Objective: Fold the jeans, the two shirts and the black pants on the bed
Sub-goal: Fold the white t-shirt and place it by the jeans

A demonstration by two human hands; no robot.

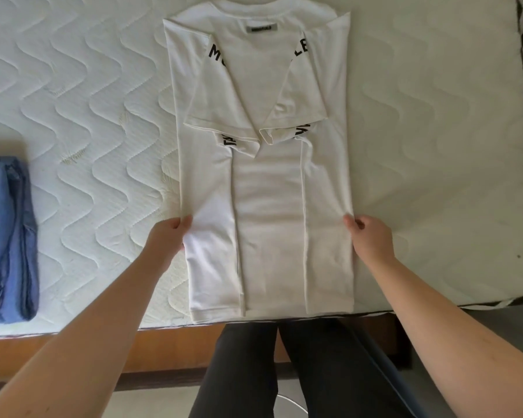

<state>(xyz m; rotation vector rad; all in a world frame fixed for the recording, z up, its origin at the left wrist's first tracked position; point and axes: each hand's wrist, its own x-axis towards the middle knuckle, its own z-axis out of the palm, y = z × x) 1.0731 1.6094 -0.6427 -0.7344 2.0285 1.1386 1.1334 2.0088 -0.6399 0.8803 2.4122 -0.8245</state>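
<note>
A white shirt with black lettering lies flat on the bed, collar at the far end. Both its sides and sleeves are folded inward over the middle. My left hand pinches the shirt's left folded edge about halfway down its lower part. My right hand pinches the right folded edge at the same height. Folded blue jeans lie at the left edge of the view. The second shirt and the black pants are out of view.
The quilted white mattress spreads wide on both sides of the shirt. Its near edge and the wooden bed frame run below my arms. My legs in dark trousers stand against the bed.
</note>
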